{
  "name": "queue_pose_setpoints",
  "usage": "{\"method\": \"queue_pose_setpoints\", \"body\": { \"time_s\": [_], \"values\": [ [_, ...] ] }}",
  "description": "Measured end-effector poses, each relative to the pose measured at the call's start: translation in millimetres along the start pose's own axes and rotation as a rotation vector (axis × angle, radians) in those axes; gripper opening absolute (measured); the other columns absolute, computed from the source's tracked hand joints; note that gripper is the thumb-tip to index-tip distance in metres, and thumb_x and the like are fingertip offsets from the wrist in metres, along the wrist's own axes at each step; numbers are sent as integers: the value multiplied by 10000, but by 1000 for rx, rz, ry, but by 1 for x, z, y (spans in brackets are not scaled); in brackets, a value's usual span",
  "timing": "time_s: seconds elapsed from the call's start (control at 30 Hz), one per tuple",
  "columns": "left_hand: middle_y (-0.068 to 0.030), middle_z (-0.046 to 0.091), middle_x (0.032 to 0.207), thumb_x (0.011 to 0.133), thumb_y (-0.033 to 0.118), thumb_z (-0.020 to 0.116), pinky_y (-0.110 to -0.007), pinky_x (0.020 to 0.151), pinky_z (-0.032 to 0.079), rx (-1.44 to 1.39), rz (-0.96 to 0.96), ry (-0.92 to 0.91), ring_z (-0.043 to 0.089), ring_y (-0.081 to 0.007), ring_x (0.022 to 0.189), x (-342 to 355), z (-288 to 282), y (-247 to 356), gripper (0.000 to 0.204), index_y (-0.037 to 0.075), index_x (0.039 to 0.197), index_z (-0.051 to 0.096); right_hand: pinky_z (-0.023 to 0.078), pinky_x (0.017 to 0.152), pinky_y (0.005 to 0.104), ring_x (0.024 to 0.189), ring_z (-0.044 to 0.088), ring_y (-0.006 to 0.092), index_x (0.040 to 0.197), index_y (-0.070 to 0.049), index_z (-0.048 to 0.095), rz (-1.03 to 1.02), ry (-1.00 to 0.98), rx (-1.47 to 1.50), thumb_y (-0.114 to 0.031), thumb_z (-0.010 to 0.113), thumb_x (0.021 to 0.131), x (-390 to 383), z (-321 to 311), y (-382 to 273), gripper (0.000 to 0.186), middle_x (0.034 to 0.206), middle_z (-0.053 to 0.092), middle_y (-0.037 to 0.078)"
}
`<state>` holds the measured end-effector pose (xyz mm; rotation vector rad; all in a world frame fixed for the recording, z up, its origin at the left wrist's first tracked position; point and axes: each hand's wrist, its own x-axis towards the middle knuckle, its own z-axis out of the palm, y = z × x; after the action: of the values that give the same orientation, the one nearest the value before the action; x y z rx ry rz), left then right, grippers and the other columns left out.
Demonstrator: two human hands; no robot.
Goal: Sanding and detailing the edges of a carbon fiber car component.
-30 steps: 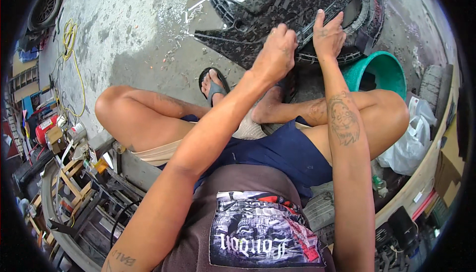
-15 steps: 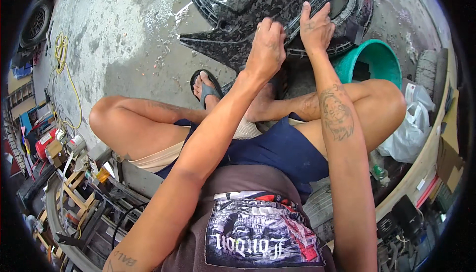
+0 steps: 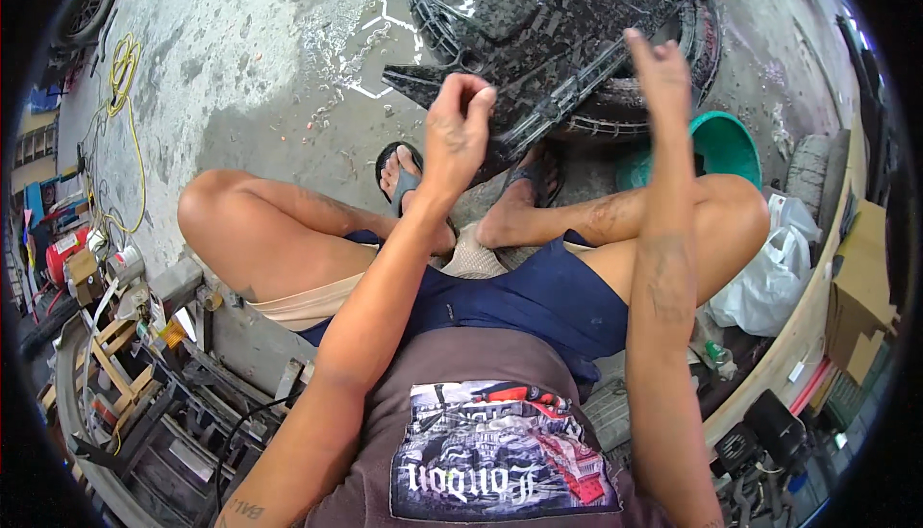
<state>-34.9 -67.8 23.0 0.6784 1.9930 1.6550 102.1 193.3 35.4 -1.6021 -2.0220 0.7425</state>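
A large black panel (image 3: pixel 538 28) with a mottled grey pattern, seemingly plastic, rests on a black tyre (image 3: pixel 615 124) in front of my feet. Its long ribbed edge (image 3: pixel 567 95) slants toward me. Off the panel's near left corner, my left hand (image 3: pixel 458 138) is raised with curled fingers, thumb and forefinger close together; whatever may be between them is too small to make out. Above the ribbed edge's right part hovers my right hand (image 3: pixel 663 76), blurred by motion, thumb and forefinger apart and nothing visible in it.
A green bucket (image 3: pixel 726 148) stands by my right knee, with a white plastic bag (image 3: pixel 774 273) behind it. Sandals (image 3: pixel 396 177) are on my feet. Yellow cord (image 3: pixel 123 76) lies on the concrete floor at left. Cluttered tools and boxes line both sides.
My left hand has drawn back to the left, away from the panel's edge. My right hand has moved right. The panel sits further right in view, its ribbed edge more exposed.
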Motion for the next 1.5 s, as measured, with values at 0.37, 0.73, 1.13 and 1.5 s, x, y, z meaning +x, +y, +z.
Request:
{"method": "queue_pose_setpoints", "body": {
  "time_s": [0.37, 0.73, 1.13, 1.5],
  "values": [
    [-24, 694, 962, 987, 118, 706, -258, 719, 535, -151, -278, -130, 650, -86, 814, -11, -70, 24, 270, -18, 1215, 658, 490, 677, 343, 713, 601, 182, 894, -62, 682, 525, -281, 57, -274, 667, 1023, 24, -213, 193, 248, 807, 664, 23],
    [-59, 716, 940, 990, 108, 688, -265, 693, 557, -42, -380, -149, 682, -107, 796, 2, -65, 35, 248, -23, 1199, 657, 503, 875, 349, 933, 642, 198, 1019, -65, 682, 817, -946, 18, -281, 601, 1062, -26, -208, 326, 235, 953, 691, 63],
    [-73, 722, 948, 981, 77, 690, -265, 699, 577, -552, -325, -464, 700, -136, 782, 38, 122, 16, 204, -25, 1158, 681, 629, 883, 416, 992, 724, 261, 1039, -26, 679, 311, -1018, 700, -317, 605, 1061, 82, -217, 67, 301, 974, 701, 95],
    [-123, 744, 1037, 968, 7, 704, -309, 758, 621, -698, -354, -245, 755, -209, 908, 65, 48, -6, 234, -35, 1195, 662, 606, 803, 322, 943, 711, 171, 1231, -12, 683, -6, -955, 276, -307, 676, 1033, -27, -21, -63, 355, 1076, 724, 81]
  ]
}}
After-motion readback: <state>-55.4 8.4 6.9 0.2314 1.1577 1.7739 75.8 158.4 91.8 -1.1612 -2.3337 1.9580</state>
